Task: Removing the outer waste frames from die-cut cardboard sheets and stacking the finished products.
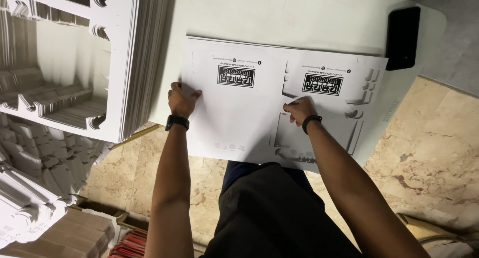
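Observation:
A large white die-cut cardboard sheet [239,113] with two black printed labels lies flat on a white table [279,13]. My left hand [181,99] grips the sheet's left edge, thumb on top. My right hand [299,110] presses with closed fingers on the sheet's right half, beside a cut-out panel [294,135]. Both wrists wear black bands.
A tall stack of white die-cut sheets [134,53] stands at the table's left. More stacked white cut pieces [30,178] sit lower left, above brown cardboard boxes [60,235]. A black phone [402,37] lies at the table's far right corner. Marble floor [429,153] lies below.

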